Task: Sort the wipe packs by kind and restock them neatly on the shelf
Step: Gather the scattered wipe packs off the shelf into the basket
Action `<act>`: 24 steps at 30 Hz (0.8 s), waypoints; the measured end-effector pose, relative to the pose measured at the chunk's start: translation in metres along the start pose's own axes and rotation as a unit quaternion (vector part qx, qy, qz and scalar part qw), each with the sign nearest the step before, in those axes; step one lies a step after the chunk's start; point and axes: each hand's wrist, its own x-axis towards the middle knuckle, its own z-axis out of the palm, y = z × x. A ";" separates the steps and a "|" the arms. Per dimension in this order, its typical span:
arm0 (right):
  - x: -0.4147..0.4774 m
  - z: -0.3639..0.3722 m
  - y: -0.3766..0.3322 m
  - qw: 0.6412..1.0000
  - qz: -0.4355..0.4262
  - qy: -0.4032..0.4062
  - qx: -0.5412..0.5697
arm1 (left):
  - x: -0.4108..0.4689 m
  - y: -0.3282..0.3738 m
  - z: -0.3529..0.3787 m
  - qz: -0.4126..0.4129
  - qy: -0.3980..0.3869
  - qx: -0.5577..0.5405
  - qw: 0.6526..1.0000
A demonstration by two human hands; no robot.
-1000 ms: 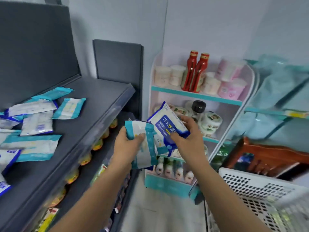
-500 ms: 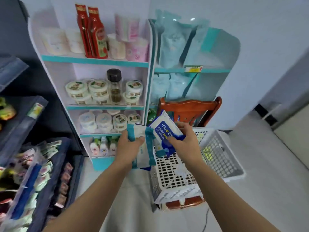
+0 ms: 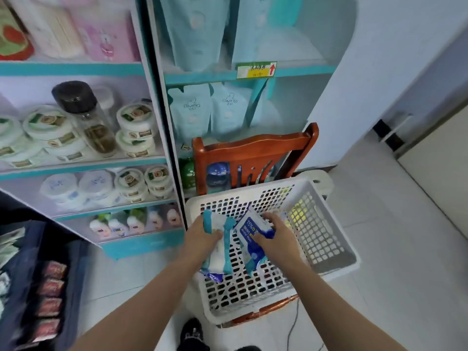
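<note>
My left hand (image 3: 202, 235) grips a teal-and-white wipe pack (image 3: 219, 252), with a dark blue pack edge (image 3: 211, 276) showing under it. My right hand (image 3: 274, 236) grips a blue-and-white 75% alcohol wipe pack (image 3: 249, 236). Both hands hold their packs over the left part of a white perforated plastic basket (image 3: 326, 259), which sits on a wooden chair (image 3: 253, 150). The basket's floor shows no other packs that I can make out.
A white-and-teal display shelf (image 3: 76, 69) with jars, tubs and bottles stands at the left, and a second shelf (image 3: 253, 74) with pale blue pouches rises behind the chair. A dark rack (image 3: 38, 287) of small red packets is at lower left. Tiled floor (image 3: 405, 249) lies at right.
My view has swung right and down from the grey shelf strewn with wipe packs to the basket. Both hands carried their packs along and lowered them over the basket.
</note>
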 end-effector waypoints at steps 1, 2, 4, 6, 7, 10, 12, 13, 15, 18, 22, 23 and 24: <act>0.012 0.002 0.010 1.000 0.011 -0.014 -0.015 | 0.010 -0.004 0.008 -0.004 -0.010 0.023 1.000; 0.024 0.005 0.020 0.999 0.023 -0.026 -0.035 | 0.019 -0.009 0.017 -0.011 -0.017 0.046 0.999; 0.048 0.010 0.040 0.995 0.042 -0.054 -0.068 | 0.039 -0.019 0.037 -0.026 -0.026 0.089 0.995; 0.072 0.019 0.063 0.991 0.055 -0.089 -0.083 | 0.060 -0.034 0.056 -0.041 -0.034 0.138 0.989; 0.083 0.024 0.074 0.988 0.059 -0.106 -0.095 | 0.070 -0.042 0.066 -0.049 -0.035 0.155 0.986; 0.116 0.041 0.109 0.978 0.062 -0.150 -0.133 | 0.096 -0.072 0.092 -0.072 -0.035 0.203 0.976; 0.136 0.056 0.132 0.970 0.064 -0.177 -0.152 | 0.114 -0.093 0.108 -0.082 -0.030 0.243 0.966; 0.145 0.063 0.144 0.968 0.063 -0.187 -0.155 | 0.122 -0.103 0.115 -0.083 -0.028 0.262 0.961; 0.160 0.080 0.166 0.965 0.058 -0.194 -0.164 | 0.136 -0.126 0.128 -0.084 -0.029 0.303 0.949; 0.175 0.102 0.198 0.962 0.061 -0.206 -0.167 | 0.152 -0.157 0.140 -0.082 -0.034 0.349 0.933; 0.185 0.115 0.231 0.927 0.031 -0.233 -0.292 | 0.161 -0.197 0.143 -0.118 -0.092 0.408 0.901; 0.186 0.114 0.236 0.907 0.015 -0.237 -0.347 | 0.158 -0.200 0.143 -0.125 -0.106 0.416 0.894; 0.185 0.113 0.240 0.888 0.003 -0.243 -0.389 | 0.156 -0.202 0.143 -0.128 -0.119 0.424 0.888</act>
